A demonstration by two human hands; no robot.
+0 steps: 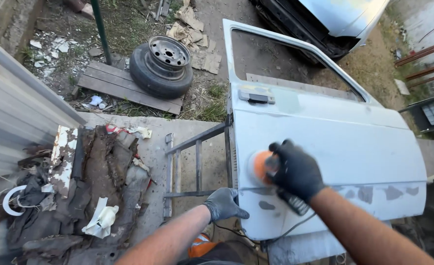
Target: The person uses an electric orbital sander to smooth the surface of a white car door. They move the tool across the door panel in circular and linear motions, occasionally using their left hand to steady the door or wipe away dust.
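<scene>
Upper middle: you see a spare wheel [162, 66] lying flat, its tyre overlapping a grey wooden pallet [118, 86].
Top centre: torn cardboard scraps [195, 37] are strewn on the dirt.
Lower left: a heap of rusty, dark scrap sheets [87, 191] lies on the concrete, with a crumpled white rag [101, 221] on it.
Far left: a corrugated metal sheet [15, 108] slants across your view.
Top right: another car's body [325, 19] shows.

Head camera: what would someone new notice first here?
A pale blue car door lies flat on a metal stand at centre right. The gloved right hand presses a sander with an orange disc on it, while the gloved left hand grips the door's near edge. A spare wheel lies on planks behind.
</scene>
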